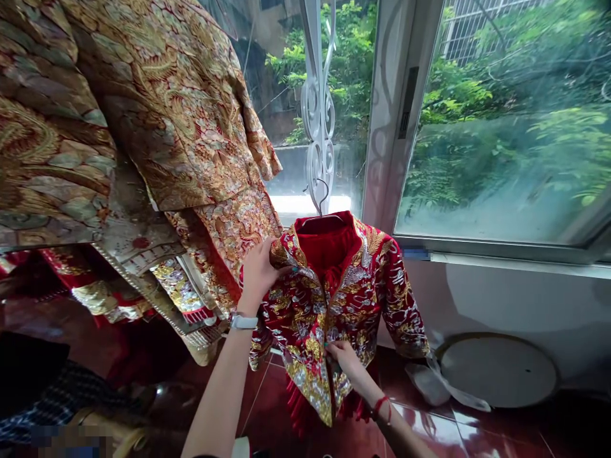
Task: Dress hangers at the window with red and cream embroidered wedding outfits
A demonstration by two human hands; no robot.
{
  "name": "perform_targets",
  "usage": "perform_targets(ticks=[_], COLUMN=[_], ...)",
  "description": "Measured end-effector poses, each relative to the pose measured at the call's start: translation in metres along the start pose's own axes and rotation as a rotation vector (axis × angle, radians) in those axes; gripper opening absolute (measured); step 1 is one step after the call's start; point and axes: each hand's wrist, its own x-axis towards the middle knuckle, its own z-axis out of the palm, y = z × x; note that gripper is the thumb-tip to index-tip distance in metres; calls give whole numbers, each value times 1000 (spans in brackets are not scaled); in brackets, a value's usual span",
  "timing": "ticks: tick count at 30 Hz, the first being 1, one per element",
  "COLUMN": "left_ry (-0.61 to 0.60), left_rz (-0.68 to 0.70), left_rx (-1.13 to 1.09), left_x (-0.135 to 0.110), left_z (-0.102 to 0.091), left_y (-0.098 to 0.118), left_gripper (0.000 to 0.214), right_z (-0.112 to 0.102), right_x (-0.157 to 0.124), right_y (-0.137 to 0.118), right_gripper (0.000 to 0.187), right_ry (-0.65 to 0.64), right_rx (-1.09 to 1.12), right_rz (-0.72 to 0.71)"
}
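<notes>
Your left hand [258, 275] pinches the collar of the red, gold-embroidered silk jacket [344, 305], your right hand [346, 359] pinches its front edge; a hard tug could unseat the thin metal hanger [322, 194].

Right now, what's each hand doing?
Left hand: closed, gripping the collar edge of the red embroidered jacket.
Right hand: closed, pinching the jacket's front opening.

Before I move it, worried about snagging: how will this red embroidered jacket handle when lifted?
The red embroidered jacket will probably feel heavy for its size, given the dense metallic embroidery. It looks stiff through the body, but the red fringe should swing loose and could snag.
</notes>
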Motion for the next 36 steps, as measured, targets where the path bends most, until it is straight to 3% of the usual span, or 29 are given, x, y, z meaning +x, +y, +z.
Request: perform_targets(ticks=[2,4,5,6,9,10,12,14,19,22,27,30,32,36], left_ry=[192,363,354,260,-301,-448,-615,-668,-732,-741,-772,-759,-616,-25], left_rz=[-19,-79,-121,-163,-343,-396,-478,-498,-439,-413,-396,-413,-395,-216], left_rx=[-3,-16,-36,-57,-46,-49,-48,-42,9,22,68,39,-3,-41], left_x=[-27,-77,-108,-141,-233,-254,-277,-277,-248,-247,-265,-258,-234,-136], left_z=[11,32,47,63,111,123,140,145,142,144,147,133,110,42], left_y=[11,30,41,53,85,92,99,101,102,104,102,100,100,85], left_gripper=[69,59,47,34,20,25,33,31,26,29,31,23,28,56], right_z=[-2,-4,-5,-5,-7,-7,-8,-9,-7,-8,-18,-23,-24,-21], right_x=[1,3,4,4,6,5,3,0,-9,-13,-23,-30,-34,-35], right_y=[0,0,0,-1,-4,-5,-8,-11,-15,-27,-83,-121,-137,-145], right_gripper=[28,30,31,31,27,26,24,23,23,25,25,27,28,27], right_ry=[33,58,66,71,75,77,81,83,60,33,-29,-62,-76,-80], right_rx=[0,-9,-14,-17,-15,-11,0,10,47,78,136,141,113,53], right_rz=[4,12,16,18,33,40,52,63,100,84,-58,-223,-265,-242])
